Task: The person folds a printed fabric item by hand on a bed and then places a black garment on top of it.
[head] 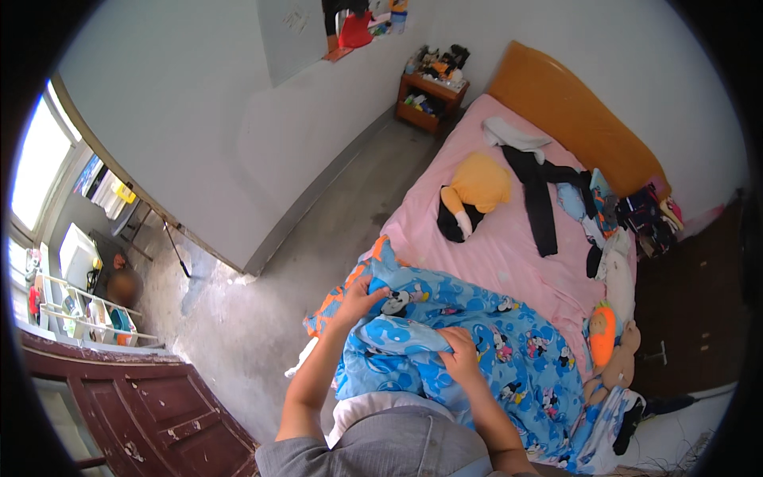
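A blue quilt (pixel 524 346) printed with cartoon mice lies bunched over the near end of the bed, with an orange patterned part (pixel 334 304) at its left edge. My left hand (pixel 359 299) grips the quilt near its upper left corner. Lower and to the right, my right hand (pixel 460 353) has hold of a raised fold of the same quilt, its fingertips partly hidden by the cloth. Between the hands the fabric forms a rolled ridge. Beyond the quilt, a pink sheet (pixel 429 238) covers the mattress.
On the bed lie a yellow plush toy (pixel 481 179), black trousers (pixel 536 191), a grey-white cloth (pixel 515 136) and a carrot plush (pixel 602 335). A wooden headboard (pixel 572 101) closes the far end. A nightstand (pixel 430 101) stands by the wall; a dark red door (pixel 155 405) is at lower left.
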Motion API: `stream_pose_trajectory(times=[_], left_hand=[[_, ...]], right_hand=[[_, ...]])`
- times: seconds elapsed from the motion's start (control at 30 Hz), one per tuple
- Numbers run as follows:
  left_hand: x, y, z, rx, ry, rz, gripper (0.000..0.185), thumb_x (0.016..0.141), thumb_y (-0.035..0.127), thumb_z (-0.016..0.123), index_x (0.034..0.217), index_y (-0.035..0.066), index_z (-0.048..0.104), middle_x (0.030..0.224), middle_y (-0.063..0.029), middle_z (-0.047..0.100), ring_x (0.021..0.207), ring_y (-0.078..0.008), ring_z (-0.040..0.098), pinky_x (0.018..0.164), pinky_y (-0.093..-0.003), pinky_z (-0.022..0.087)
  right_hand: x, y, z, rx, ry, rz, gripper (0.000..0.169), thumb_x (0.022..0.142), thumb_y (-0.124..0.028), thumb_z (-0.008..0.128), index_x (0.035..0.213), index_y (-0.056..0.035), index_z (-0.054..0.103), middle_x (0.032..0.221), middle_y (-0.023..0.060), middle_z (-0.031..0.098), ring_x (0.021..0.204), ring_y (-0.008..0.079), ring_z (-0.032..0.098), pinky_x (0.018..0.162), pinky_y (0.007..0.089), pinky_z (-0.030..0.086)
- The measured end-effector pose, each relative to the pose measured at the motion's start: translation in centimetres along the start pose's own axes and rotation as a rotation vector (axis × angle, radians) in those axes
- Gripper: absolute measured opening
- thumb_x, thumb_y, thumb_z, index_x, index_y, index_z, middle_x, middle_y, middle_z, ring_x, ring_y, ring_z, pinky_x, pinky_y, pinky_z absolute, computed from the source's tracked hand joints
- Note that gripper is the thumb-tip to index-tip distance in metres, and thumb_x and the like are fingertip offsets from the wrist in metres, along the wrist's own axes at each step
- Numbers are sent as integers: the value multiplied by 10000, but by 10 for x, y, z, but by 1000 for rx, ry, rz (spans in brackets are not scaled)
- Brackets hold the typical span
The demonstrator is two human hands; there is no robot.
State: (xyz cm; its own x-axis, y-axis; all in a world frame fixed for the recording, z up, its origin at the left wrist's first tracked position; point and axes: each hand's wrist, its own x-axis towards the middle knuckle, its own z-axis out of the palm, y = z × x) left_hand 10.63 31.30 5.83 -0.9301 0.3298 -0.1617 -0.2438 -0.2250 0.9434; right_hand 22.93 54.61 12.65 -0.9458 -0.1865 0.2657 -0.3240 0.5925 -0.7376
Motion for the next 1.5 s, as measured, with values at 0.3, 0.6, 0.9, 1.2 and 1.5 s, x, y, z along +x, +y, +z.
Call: stream_pose_trajectory(times=[0.3, 0.6, 0.9, 1.2, 1.5], left_hand=[[-105, 44, 102, 164, -209, 81, 148, 890, 132, 592, 952, -1, 577, 823, 10, 575, 763, -59, 488, 693, -230, 439], [-187, 23, 135, 514, -297, 109, 201, 833, 91, 635, 1008, -1, 598, 860, -79, 624, 776, -135, 559, 714, -277, 458], [-202, 19, 149, 607, -377, 56, 220, 821, 69, 630, 1029, 0, 605, 906, -120, 639, 823, -187, 592, 762, -297, 461], [-211, 10, 156, 641, -144, 195, 562, 748, 270, 732, 1158, -25, 486, 1028, -184, 572, 979, -282, 554, 865, -339, 425], [-197, -1, 154, 629, 172, 231, 515, 642, 137, 781, 1085, -21, 573, 963, -195, 633, 908, -348, 611, 805, -342, 469]], right_hand=[[-56, -25, -53, 30, 375, 93, 271, 679, 73, 564, 939, 11, 612, 1213, 138, 465, 1131, 304, 454, 966, 363, 351], [-100, -15, -69, 41, 63, -53, 638, 709, -35, 594, 1322, -77, 425, 1404, 120, 381, 1296, 358, 330, 1071, 437, 273], [-118, 9, -82, 224, -327, -104, 597, 685, -8, 620, 1269, -87, 524, 1308, 101, 507, 1256, 296, 408, 1058, 407, 295], [-126, 21, -47, 244, -77, 140, 356, 750, -4, 555, 1106, -5, 557, 1084, 165, 575, 1057, 338, 508, 929, 389, 396], [-118, 2, -52, 219, -9, 150, 433, 707, -58, 651, 1124, -4, 549, 1120, 149, 563, 1084, 336, 501, 939, 387, 390]])
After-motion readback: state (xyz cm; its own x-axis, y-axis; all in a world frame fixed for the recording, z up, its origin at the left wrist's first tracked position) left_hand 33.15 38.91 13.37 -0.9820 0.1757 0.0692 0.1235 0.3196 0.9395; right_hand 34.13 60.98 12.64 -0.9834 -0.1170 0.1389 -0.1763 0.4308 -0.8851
